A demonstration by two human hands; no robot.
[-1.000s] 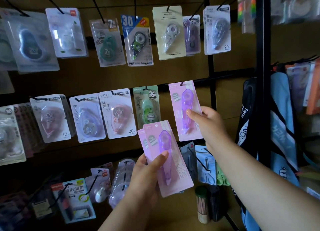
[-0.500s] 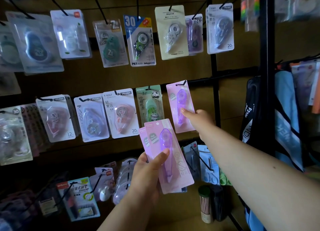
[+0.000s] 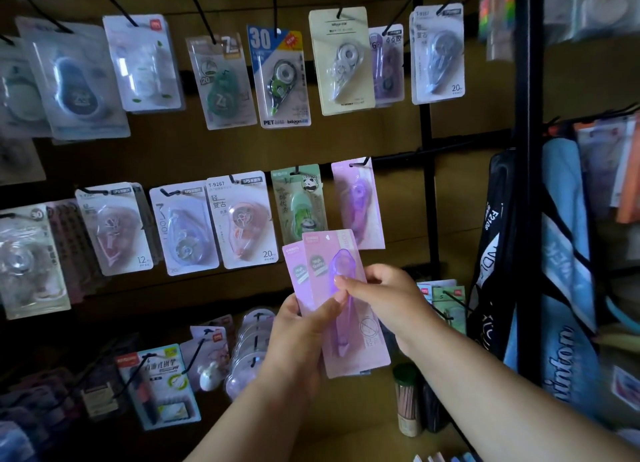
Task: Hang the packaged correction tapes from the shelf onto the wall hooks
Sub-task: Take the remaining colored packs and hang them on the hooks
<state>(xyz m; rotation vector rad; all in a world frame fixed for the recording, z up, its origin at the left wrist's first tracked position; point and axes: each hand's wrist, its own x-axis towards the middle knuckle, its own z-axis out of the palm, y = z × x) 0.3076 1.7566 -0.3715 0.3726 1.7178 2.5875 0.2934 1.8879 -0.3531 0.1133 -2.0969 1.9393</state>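
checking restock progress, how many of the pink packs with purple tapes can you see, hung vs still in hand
hung pack on the hook: 1
packs in hand: 2, front pack and rear pack, both gripped by the left hand, with the right hand pinching the front pack
total: 3 visible; any more hidden behind these cannot be told

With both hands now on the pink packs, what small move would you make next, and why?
Probably slide the front pack free with the right hand while the left hand holds the rest. One purple pack hangs on the hook, so the next likely goes there.
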